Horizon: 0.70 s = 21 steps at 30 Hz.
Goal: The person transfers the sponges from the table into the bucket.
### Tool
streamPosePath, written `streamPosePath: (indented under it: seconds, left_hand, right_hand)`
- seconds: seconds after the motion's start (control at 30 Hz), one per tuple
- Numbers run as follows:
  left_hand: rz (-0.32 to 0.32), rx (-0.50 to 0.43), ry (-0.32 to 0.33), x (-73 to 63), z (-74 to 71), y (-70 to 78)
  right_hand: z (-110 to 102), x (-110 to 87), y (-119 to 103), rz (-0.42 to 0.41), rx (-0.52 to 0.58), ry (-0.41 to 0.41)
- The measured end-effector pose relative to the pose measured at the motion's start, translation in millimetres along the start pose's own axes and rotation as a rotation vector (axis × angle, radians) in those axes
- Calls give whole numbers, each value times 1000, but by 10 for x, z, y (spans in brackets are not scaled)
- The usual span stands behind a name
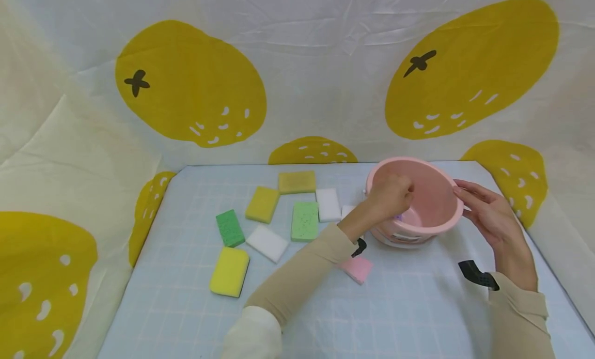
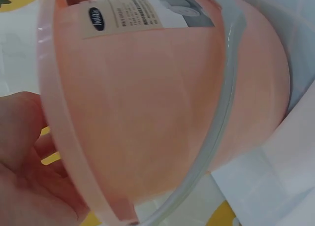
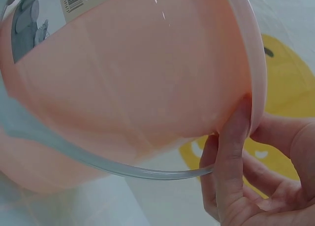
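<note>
A pink bucket (image 1: 437,193) with a grey handle (image 3: 147,173) stands at the right of the table, tilted. My right hand (image 1: 492,214) pinches its rim from the right, thumb on one side and fingers on the other, as the right wrist view shows. My left hand (image 1: 390,196) reaches over the near left rim into the mouth of the bucket, its fingers bent. In the left wrist view the left hand (image 2: 29,162) is partly hidden behind the rim, and I cannot tell whether it holds anything. A small purple thing (image 1: 398,217) shows just below it inside the bucket.
Left of the bucket lie several sponges: yellow (image 1: 230,272), dark green (image 1: 230,228), light green (image 1: 304,221), white (image 1: 267,243), another white (image 1: 328,205). A pink sponge (image 1: 357,269) lies below the left forearm. A patterned cloth (image 1: 325,90) hangs behind the table.
</note>
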<state>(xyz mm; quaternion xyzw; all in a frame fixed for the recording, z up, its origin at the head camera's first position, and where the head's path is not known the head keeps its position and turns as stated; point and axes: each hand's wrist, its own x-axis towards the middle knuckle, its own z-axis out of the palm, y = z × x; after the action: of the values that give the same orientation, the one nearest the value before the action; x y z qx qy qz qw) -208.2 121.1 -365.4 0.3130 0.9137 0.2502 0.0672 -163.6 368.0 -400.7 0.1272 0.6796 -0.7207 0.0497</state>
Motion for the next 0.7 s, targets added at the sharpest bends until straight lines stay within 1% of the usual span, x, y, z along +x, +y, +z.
streamPosePath:
  seconds: [0.13,0.37,0.5,0.7]
  left_hand:
    - [37,-96,83,-106,-45,-53]
    - [86,-294,221,-271,-152,-167]
    - [92,-388,259,-356,-199,-251]
    - [66,-529,264,-533,-226,-396]
  right_hand:
    - [0,-3,-3,4,-9,1]
    - [-21,-14,-1,2,30,-16]
    - [-20,-18,3,4,39,-19]
    - [-4,-13,2,6,25,-17]
